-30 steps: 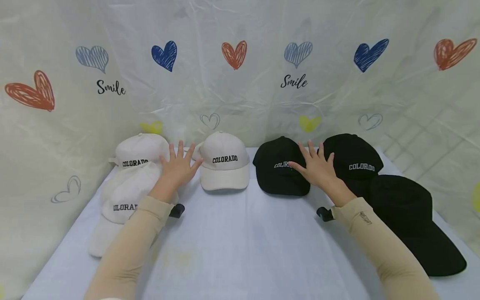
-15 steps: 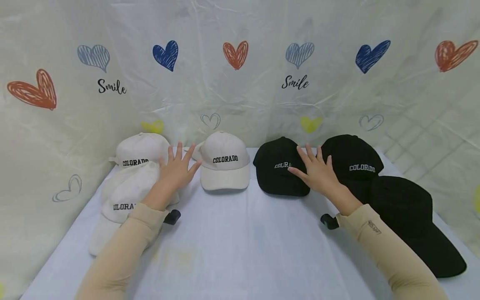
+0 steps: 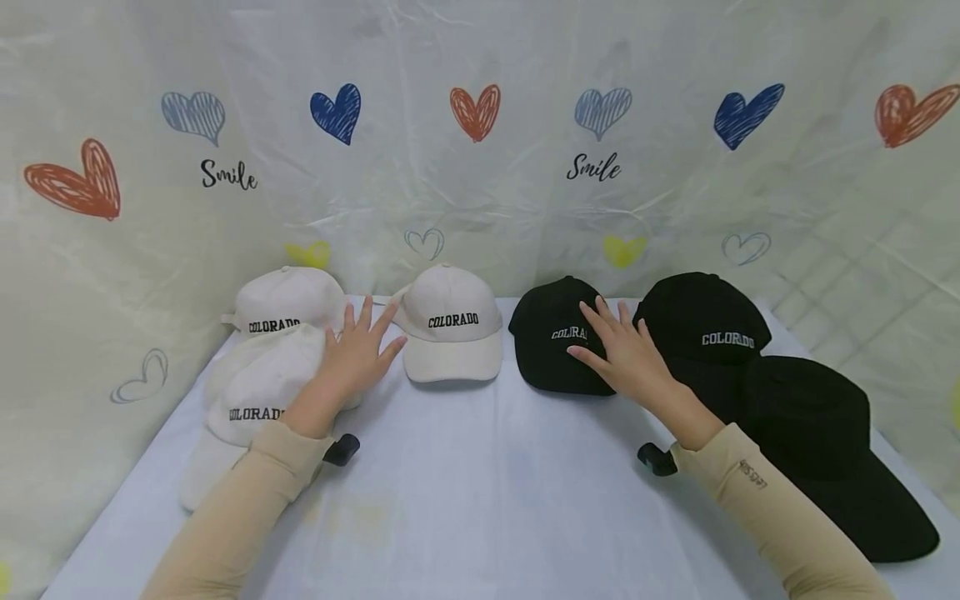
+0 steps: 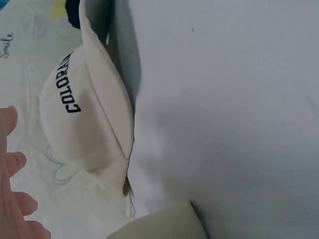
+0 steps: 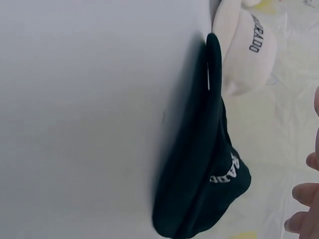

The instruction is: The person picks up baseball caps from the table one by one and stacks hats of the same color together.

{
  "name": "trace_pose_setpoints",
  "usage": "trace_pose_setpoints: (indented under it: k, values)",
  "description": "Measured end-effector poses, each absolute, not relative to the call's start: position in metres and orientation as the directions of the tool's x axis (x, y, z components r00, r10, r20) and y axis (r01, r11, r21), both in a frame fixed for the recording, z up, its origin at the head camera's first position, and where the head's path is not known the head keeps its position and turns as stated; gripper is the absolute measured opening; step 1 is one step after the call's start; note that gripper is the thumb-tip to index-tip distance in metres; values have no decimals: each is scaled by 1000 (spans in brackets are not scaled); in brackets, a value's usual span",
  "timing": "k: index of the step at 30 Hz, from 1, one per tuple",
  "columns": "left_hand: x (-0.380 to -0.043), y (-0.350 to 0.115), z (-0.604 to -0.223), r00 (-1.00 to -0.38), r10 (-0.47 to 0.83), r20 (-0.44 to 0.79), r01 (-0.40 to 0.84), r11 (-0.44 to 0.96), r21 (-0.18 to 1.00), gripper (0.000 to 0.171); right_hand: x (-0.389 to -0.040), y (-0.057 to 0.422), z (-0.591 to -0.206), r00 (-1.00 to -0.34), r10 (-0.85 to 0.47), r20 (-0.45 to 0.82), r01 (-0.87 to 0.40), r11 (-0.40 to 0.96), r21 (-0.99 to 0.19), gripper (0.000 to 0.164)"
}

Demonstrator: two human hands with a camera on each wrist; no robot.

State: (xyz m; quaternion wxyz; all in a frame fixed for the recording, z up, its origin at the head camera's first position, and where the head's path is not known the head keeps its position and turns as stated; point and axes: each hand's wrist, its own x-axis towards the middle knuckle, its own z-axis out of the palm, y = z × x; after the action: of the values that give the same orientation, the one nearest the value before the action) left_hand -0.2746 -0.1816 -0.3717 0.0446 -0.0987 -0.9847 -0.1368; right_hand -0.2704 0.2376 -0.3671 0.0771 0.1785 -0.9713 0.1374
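My left hand (image 3: 352, 358) hovers with spread fingers between the white caps at the left and the middle white cap (image 3: 452, 325); it holds nothing. In the left wrist view its fingertips (image 4: 16, 162) are apart from that cap. Spread in the same way, my right hand (image 3: 630, 358) is over the right side of the middle black cap (image 3: 555, 358) and covers part of its COLORADO lettering. The right wrist view has its fingertips (image 5: 304, 193) apart from the black cap, with nothing held.
Two more white caps, a rear one (image 3: 288, 296) and a front one (image 3: 255, 392), overlap at the left. At the right, a rear black cap (image 3: 701, 317) and a front black cap (image 3: 810, 417) overlap. A heart-printed sheet (image 3: 525, 225) hangs behind the white-covered table (image 3: 480, 500).
Both hands have drifted slightly, the right one a little left and down over the black cap. The head view has shifted slightly. The caps stay where they were.
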Motion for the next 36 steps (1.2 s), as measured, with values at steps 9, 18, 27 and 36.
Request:
trace_pose_setpoints:
  k: [9,18,27,36]
  values:
    - [-264,-182,-375,-964,228,134,259,921,290,69,-259,224,-366,-902,-370,221,-424,856,-297,78]
    - [-256,-182,-376,-951,242,192,300,871,389,63,-244,202,-363,-910,-381,164,-413,806,-424,69]
    - [-255,-179,-372,-943,191,271,315,769,556,56,-248,187,-371,-897,-396,194,-423,648,-633,55]
    - [-257,-175,-374,-955,83,286,273,626,730,43,-260,169,-377,-917,-331,220,-378,551,-744,41]
